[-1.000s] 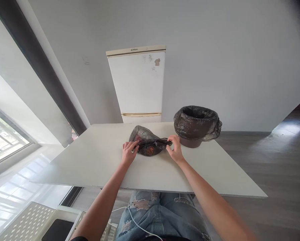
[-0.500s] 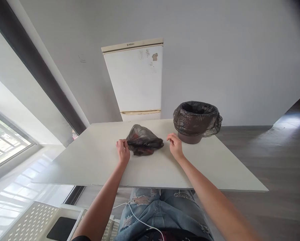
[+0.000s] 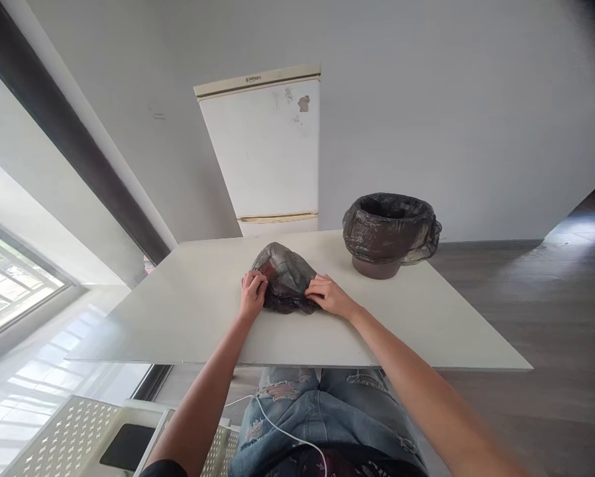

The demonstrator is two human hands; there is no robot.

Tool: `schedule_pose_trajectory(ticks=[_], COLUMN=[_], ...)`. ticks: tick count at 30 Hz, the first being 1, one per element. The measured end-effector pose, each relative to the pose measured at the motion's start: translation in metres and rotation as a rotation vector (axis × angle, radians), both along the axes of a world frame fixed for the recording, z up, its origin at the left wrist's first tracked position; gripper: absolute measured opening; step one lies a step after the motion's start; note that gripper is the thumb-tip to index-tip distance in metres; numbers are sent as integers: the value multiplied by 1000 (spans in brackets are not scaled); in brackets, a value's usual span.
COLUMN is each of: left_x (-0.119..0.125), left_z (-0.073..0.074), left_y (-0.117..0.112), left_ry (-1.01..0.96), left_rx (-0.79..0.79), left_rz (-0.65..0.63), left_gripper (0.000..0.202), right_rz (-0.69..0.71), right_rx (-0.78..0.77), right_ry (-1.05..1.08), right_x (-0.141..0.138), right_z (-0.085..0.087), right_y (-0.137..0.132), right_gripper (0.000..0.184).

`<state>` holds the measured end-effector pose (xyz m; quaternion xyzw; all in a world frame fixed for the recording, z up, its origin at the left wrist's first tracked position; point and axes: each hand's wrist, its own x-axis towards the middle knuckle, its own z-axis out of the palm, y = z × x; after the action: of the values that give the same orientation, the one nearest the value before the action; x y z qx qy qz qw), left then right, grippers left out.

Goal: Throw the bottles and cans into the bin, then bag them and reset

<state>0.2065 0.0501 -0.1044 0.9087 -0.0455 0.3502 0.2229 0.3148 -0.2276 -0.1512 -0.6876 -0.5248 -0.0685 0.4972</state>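
Note:
A filled dark plastic bag (image 3: 284,277), with something reddish showing through it, lies on the white table (image 3: 188,311) in front of me. My left hand (image 3: 252,296) grips the bag's left side with curled fingers. My right hand (image 3: 327,295) rests on the bag's right side, fingers closed on the plastic. To the right and a little farther back stands a brown bin (image 3: 387,233) lined with a dark plastic bag folded over its rim.
A white fridge (image 3: 265,149) stands against the wall behind the table. A window (image 3: 9,278) is at the left. A white perforated rack (image 3: 63,440) holding a dark item sits low at the left. Grey floor lies to the right.
A second ago both hands stretched a strip of the bag between them. My right hand then let go, hovered apart, and has now come back onto the bag's right side.

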Motion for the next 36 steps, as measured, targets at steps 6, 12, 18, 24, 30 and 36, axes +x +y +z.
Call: schedule_pose_trajectory(ticks=[6,12,18,24,30,36], left_x=[0,-2,-3,-4,-2,2], left_z=[-3,-6,-9,-6,2,3], left_y=[3,6,7,5,8,15], left_ry=[-30,-39,-18,-45,-166,-220], left_rx=[-88,-165,-223,-268,-323,-362], left_rz=[76,169,200,234,310,380], left_gripper=[26,29,31,32,36,38], right_rz=[-331,-445,-573,-58,-204,-514], right_rx=[194,234,321,-3,-103,-111], right_ry=[247,227,13,-550,-467,-310], right_x=[6,7,-2,-21,-15,-8], right_z=[-7,-5,2,7,-2,-6], right_y=[-1,0,-8,4,11,5], right_gripper=[26,27,18,21,36,46])
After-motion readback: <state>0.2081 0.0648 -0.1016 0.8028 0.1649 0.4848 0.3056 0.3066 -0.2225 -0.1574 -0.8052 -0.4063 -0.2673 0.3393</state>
